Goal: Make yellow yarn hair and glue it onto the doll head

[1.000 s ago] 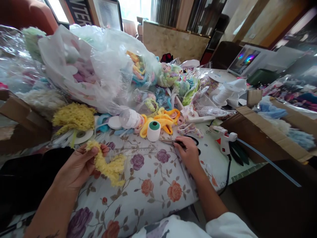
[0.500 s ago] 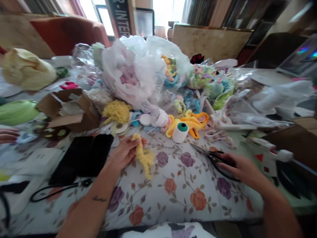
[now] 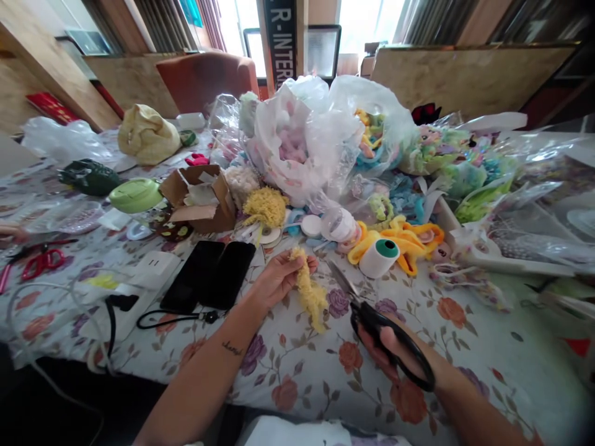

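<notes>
My left hand (image 3: 279, 279) pinches the top end of a strip of fluffy yellow yarn trim (image 3: 310, 294), which hangs down over the flowered tablecloth (image 3: 297, 365). My right hand (image 3: 395, 353) grips black-handled scissors (image 3: 376, 322), whose blades point up and left toward the yellow strip, a short way from it. A white thread spool with a green core (image 3: 379, 257) stands just beyond the scissors' tip. A bigger wad of the same yellow trim (image 3: 266, 207) lies behind my left hand.
Two black phones (image 3: 211, 272) lie left of my left hand, with a white power strip (image 3: 149, 269) and cable beside them. A small cardboard box (image 3: 199, 198), plastic bags of pastel trims (image 3: 307, 142), red scissors (image 3: 39, 260) and a green lid (image 3: 134, 193) crowd the table.
My right hand has picked the black scissors up off the table and brought them toward the yellow strip. The view has swung left, showing more of the table's left side.
</notes>
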Available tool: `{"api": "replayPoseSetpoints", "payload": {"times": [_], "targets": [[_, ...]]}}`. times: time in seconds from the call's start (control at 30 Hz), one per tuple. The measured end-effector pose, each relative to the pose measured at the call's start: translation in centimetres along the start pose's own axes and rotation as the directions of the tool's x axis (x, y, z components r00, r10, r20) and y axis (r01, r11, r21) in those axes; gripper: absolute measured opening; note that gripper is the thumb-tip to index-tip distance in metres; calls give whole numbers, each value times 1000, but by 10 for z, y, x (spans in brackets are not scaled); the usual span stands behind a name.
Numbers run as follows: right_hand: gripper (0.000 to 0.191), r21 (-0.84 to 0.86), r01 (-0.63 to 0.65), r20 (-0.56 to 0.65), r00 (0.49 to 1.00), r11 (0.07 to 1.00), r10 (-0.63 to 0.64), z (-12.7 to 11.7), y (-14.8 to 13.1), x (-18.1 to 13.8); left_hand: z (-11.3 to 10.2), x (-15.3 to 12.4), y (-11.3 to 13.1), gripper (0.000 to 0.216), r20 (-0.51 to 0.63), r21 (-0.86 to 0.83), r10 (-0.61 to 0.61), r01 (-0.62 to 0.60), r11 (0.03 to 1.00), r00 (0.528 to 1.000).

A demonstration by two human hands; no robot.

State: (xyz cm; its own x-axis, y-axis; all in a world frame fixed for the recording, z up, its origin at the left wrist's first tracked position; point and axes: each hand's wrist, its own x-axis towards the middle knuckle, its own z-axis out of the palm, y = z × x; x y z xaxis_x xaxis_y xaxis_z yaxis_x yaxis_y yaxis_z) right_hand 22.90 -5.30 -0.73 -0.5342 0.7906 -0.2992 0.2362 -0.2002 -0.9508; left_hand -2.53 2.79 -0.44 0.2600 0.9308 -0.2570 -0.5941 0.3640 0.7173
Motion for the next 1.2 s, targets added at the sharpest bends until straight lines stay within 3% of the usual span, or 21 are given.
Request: {"api": "replayPoseSetpoints", "payload": {"times": [0.2, 0.83, 1.2], "targets": [[51, 41, 19, 160, 987, 999, -25, 12, -7, 21, -2, -1, 1, 21, 9, -7, 27, -26, 1000, 1000], [46, 112, -7, 146, 989, 994, -9, 17, -6, 25, -7, 0, 0, 17, 44, 99, 29, -33, 995, 999], [50, 52, -16, 108, 994, 999, 10, 22, -9, 25, -1, -3, 2, 20, 23, 95, 25, -27, 995, 999]]}}
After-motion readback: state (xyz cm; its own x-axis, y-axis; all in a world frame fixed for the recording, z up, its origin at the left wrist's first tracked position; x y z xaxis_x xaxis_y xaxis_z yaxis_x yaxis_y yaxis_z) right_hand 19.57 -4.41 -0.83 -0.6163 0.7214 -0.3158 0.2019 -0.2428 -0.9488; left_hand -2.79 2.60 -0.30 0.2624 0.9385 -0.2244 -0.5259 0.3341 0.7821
